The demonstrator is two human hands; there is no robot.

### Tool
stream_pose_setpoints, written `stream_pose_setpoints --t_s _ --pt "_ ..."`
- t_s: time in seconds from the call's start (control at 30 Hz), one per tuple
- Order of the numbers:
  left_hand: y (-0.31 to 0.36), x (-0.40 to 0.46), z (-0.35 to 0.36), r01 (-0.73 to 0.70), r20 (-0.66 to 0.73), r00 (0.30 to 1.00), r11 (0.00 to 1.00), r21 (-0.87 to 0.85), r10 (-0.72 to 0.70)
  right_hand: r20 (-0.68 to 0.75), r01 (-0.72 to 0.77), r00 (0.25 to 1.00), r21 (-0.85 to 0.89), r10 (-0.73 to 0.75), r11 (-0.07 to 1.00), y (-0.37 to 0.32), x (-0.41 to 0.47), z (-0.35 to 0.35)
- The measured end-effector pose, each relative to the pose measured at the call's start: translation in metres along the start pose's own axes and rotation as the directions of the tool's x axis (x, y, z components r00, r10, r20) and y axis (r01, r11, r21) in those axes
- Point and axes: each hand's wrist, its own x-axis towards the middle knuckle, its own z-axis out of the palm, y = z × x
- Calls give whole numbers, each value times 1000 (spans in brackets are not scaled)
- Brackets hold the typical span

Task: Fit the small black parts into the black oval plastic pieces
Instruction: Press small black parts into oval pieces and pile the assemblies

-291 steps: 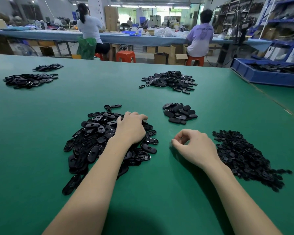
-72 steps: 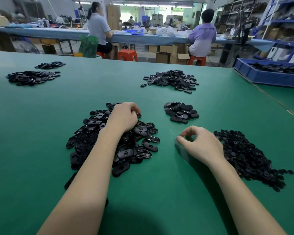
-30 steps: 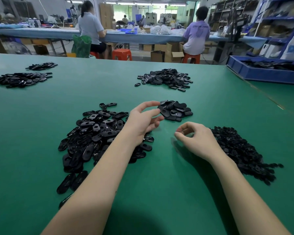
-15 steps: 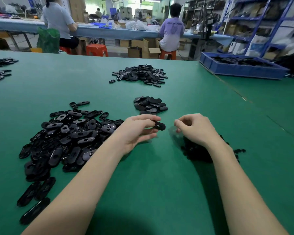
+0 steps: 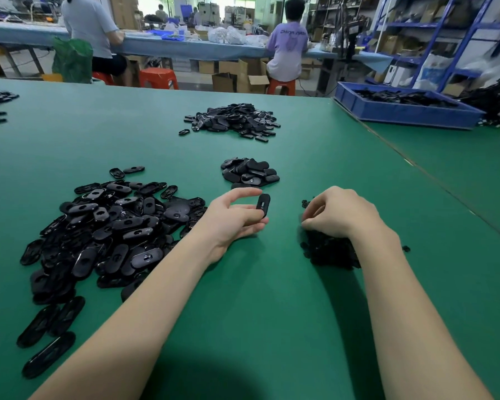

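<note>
Holding: left hand (image 5: 235, 219) pinches one oval piece (image 5: 263, 204) upright at its fingertips, lifted just off the worktop (image 5: 257, 298), between the two hands.
Change: a moment ago this hand was down in the large pile of oval pieces (image 5: 107, 226) at the left; now it has one out and carried right, so by my reading the pick is done and the fitting comes next.
Right grip: right hand (image 5: 338, 216) is curled over the heap of small black parts (image 5: 326, 251); whether it grasps one I cannot tell.
Finished stock: probably the small heap (image 5: 250, 173) just beyond the hands.
Room: bare green worktop lies near the person; the far pile (image 5: 234, 119) and blue bin (image 5: 404, 111) are well apart.
</note>
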Motion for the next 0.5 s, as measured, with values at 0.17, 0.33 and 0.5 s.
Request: stream_pose_setpoints --t_s 0.17,0.33,0.5 --pt "0 -3 1 5 16 1000 1000 19 -6 -21 -51 998 -33 51 998 -6 -3 3" --pt "-2 1 1 6 -46 999 1000 -14 -6 -32 -49 998 -74 46 996 -9 -3 5" --pt "-2 2 -1 -58 -33 998 996 68 60 -26 4 1000 36 -3 999 -6 0 6"
